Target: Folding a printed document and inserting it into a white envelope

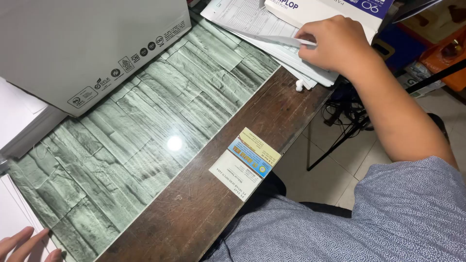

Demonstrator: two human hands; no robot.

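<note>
At the bottom left corner, the left hand (pixel 24 245) is seen only in part, its fingers (pixel 19 238) laid flat and slightly spread on a white surface at the edge of the counter (pixel 213 194); nothing is held by it. Above it, a large grey cardboard box (pixel 92 43) with a row of printed symbols along its lower edge is set on the green stone-patterned sheet (pixel 145 126) by which most of the counter is covered. A bright light spot is reflected near the middle of that sheet. Nearer the front edge, on the bare dark wood, two small cards (pixel 245 162) are laid, overlapping. Further right, a small white object (pixel 299 86) is seen on the wood just beside a stack of printed papers (pixel 252 24) at the far right corner of the counter. The right hand (pixel 335 43) is placed on that stack, and the edge of one sheet is pinched and lifted between thumb and fingers. A white and blue box (pixel 330 7) rests on the papers behind the hand.
</note>
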